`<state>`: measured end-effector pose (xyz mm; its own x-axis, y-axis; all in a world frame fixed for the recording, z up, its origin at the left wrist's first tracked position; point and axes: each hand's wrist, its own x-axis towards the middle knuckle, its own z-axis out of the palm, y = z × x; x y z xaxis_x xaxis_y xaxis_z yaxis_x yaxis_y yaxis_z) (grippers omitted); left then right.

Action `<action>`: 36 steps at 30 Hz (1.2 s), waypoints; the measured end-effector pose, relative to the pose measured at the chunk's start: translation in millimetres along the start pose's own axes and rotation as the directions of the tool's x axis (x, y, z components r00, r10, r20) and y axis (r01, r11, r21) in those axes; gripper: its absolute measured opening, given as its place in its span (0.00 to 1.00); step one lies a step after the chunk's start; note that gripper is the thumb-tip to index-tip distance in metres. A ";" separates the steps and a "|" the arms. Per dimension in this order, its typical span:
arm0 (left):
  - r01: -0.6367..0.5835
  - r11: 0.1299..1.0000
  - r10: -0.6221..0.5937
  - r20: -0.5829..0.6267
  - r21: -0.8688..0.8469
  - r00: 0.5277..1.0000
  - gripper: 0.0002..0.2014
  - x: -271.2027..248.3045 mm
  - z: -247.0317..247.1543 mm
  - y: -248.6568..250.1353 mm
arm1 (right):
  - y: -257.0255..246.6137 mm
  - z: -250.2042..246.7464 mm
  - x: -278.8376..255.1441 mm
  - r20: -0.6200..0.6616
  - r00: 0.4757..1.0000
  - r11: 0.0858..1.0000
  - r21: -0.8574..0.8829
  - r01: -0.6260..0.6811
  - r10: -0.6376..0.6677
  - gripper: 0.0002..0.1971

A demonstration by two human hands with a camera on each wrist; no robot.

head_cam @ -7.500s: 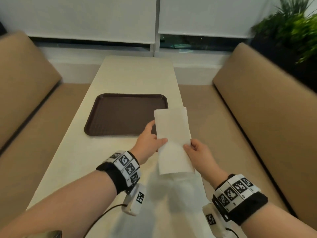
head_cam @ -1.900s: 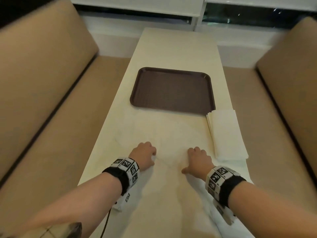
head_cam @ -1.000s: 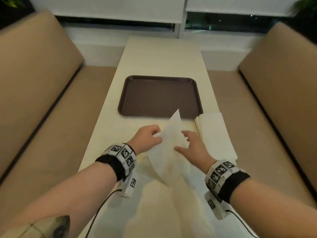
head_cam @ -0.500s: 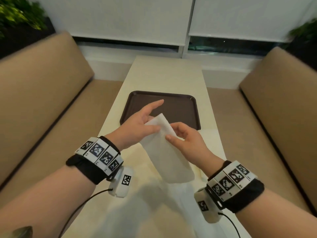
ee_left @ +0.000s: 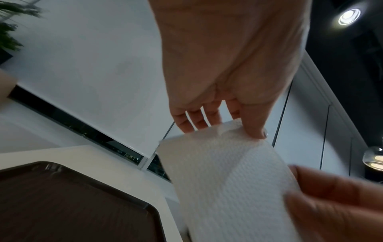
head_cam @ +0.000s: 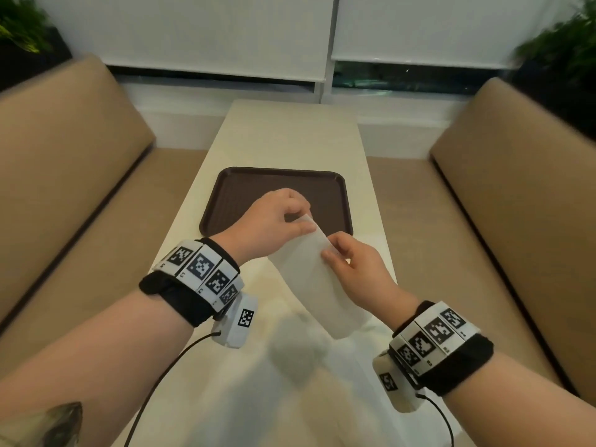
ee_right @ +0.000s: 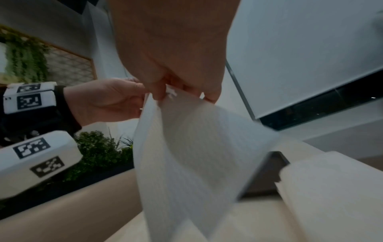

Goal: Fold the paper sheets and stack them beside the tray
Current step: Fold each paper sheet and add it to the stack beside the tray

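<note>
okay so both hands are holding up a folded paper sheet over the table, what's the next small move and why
Probably carry the paper sheet to the right and lay it on the stack beside the tray. The left hand and right hand pinch its top corners, it hangs doubled over above the table, and the stack lies just right of it, so the fold looks done.
</note>
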<state>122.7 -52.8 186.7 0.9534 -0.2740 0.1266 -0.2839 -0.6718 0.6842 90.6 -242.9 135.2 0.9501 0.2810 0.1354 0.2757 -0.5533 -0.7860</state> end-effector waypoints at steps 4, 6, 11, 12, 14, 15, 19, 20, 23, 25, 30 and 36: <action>0.036 0.999 -0.036 0.011 0.028 0.999 0.05 20.4 9.8 4.8 | 40.8 2.2 -18.9 0.070 0.984 0.986 -0.013 -0.163 0.164 0.13; 0.026 0.999 -0.026 0.005 0.044 1.000 0.04 31.7 19.2 6.5 | 58.5 1.8 -24.3 0.057 0.964 0.965 0.037 -0.261 0.258 0.14; 0.244 0.899 -0.300 -0.104 -0.364 0.948 0.31 52.2 71.8 -3.0 | 87.3 -11.9 -11.0 -0.105 0.864 0.832 0.351 -0.430 0.492 0.10; 0.319 0.822 -0.369 -0.015 -0.471 0.929 0.34 52.8 85.8 -5.3 | 93.5 -15.6 -8.3 -0.118 0.843 0.811 0.370 -0.453 0.525 0.10; 0.423 0.695 -0.421 0.147 -0.582 0.895 0.34 54.1 115.2 -11.0 | 107.5 -21.3 -4.0 -0.097 0.817 0.789 0.348 -0.507 0.568 0.11; 0.437 0.707 -0.422 0.164 -0.556 0.892 0.32 55.9 128.5 -12.9 | 114.6 -23.0 -1.8 -0.078 0.807 0.785 0.306 -0.539 0.585 0.12; 0.433 0.811 -0.418 0.129 -0.393 0.899 0.28 70.9 172.9 -18.3 | 139.0 -31.1 3.4 -0.071 0.777 0.773 -0.077 -0.629 0.625 0.15; 0.435 0.818 -0.417 0.133 -0.376 0.899 0.29 74.9 181.3 -19.6 | 142.5 -32.5 4.0 -0.073 0.776 0.759 -0.170 -0.629 0.627 0.14; 0.452 0.846 -0.426 0.151 -0.284 0.892 0.31 84.1 201.5 -26.6 | 159.8 -30.9 5.0 -0.067 0.773 0.716 -0.332 -0.614 0.631 0.12; 0.463 0.857 -0.434 0.170 -0.226 0.885 0.33 85.7 211.4 -31.7 | 171.3 -26.6 4.6 -0.080 0.769 0.689 -0.393 -0.609 0.634 0.13; 0.523 0.817 -0.516 0.096 -0.242 0.851 0.39 80.5 230.5 -47.4 | 185.3 -13.8 -0.8 -0.172 0.777 0.719 -0.300 -0.626 0.605 0.22; 0.661 0.550 -0.608 0.298 -0.511 0.736 0.38 73.1 231.2 -37.6 | 187.7 -4.1 5.9 -0.002 0.701 0.694 0.141 -0.706 0.713 0.33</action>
<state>179.3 -206.7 4.1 0.8439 0.0019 -0.5365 0.5261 -0.1993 0.8267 148.5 -348.3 -9.1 0.8628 -0.1995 -0.4645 -0.5000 -0.4719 -0.7261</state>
